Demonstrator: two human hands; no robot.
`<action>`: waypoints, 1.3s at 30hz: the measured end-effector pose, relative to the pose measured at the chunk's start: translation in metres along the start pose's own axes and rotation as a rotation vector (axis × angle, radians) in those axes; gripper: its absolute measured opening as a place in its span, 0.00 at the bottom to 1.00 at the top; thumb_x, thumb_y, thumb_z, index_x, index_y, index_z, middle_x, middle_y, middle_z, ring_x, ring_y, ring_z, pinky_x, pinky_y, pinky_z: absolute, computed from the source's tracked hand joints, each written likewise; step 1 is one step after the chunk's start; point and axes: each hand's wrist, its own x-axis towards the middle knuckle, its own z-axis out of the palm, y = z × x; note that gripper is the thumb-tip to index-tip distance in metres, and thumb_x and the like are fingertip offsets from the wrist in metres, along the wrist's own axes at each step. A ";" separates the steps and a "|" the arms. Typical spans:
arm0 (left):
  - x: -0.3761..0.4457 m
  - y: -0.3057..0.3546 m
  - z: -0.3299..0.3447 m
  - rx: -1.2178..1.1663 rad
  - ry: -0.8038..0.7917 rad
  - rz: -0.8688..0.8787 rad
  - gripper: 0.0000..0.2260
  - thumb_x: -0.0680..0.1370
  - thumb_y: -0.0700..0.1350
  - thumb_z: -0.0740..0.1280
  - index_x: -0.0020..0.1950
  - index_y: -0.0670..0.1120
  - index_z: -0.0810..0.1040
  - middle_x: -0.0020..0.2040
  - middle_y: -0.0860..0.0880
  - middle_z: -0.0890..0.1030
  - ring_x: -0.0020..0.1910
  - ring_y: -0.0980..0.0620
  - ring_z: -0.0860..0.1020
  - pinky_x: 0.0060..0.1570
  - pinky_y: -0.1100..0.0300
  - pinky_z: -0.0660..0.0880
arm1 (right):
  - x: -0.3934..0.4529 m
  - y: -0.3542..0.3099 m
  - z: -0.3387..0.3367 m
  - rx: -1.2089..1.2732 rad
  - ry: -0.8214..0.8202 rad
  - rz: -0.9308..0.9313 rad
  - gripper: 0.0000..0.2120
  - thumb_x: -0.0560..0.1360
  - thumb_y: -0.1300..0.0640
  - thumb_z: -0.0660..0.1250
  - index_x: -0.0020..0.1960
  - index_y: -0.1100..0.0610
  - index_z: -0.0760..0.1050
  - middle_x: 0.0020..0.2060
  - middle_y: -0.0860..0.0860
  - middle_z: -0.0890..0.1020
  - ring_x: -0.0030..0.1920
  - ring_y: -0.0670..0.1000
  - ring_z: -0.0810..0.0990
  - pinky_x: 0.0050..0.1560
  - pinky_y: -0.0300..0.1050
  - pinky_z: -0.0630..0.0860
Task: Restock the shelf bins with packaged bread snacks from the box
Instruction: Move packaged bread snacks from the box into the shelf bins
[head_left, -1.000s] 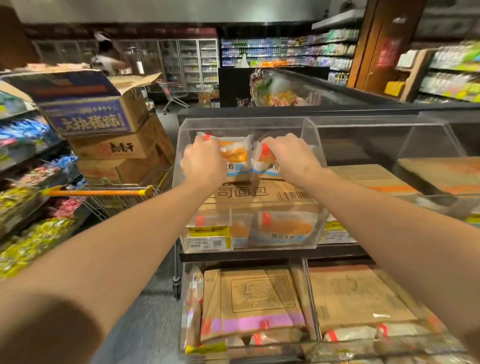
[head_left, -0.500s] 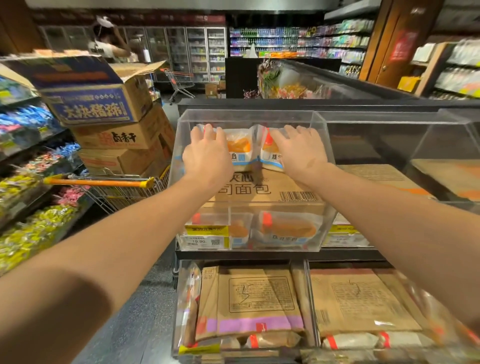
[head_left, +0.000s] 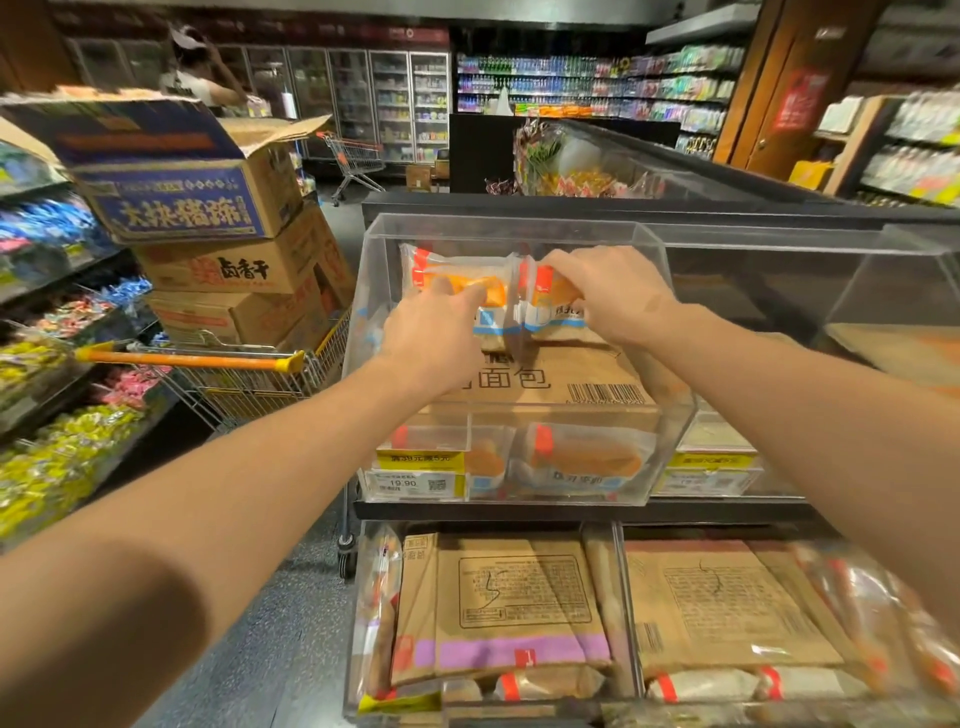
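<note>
Two bread packs (head_left: 550, 296) in the bin (head_left: 670, 415) — right hand (head_left: 613, 296) pinches one, left hand (head_left: 436, 338) flat.

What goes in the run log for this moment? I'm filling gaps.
stage: placing | left hand: on left pack | right hand: on right pack | site: bin, packs on box
</note>
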 end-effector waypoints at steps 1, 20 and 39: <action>0.001 -0.002 0.001 -0.007 -0.009 -0.011 0.25 0.75 0.42 0.67 0.72 0.54 0.69 0.65 0.44 0.74 0.59 0.39 0.75 0.52 0.45 0.78 | 0.002 0.001 0.001 0.007 -0.013 -0.002 0.24 0.76 0.60 0.71 0.69 0.50 0.68 0.57 0.52 0.81 0.58 0.58 0.78 0.58 0.55 0.75; 0.003 0.004 0.004 -0.009 -0.179 0.000 0.26 0.79 0.53 0.66 0.76 0.58 0.64 0.68 0.43 0.72 0.63 0.41 0.74 0.50 0.52 0.74 | -0.033 -0.031 -0.001 0.077 -0.069 0.179 0.30 0.73 0.68 0.66 0.71 0.49 0.64 0.63 0.57 0.74 0.63 0.62 0.73 0.59 0.63 0.74; -0.060 0.009 -0.037 -0.191 0.075 0.031 0.18 0.78 0.53 0.66 0.67 0.50 0.77 0.64 0.45 0.77 0.63 0.43 0.75 0.59 0.49 0.73 | -0.098 -0.087 -0.057 0.391 0.056 0.298 0.23 0.75 0.51 0.70 0.68 0.50 0.71 0.58 0.53 0.81 0.58 0.58 0.78 0.52 0.52 0.76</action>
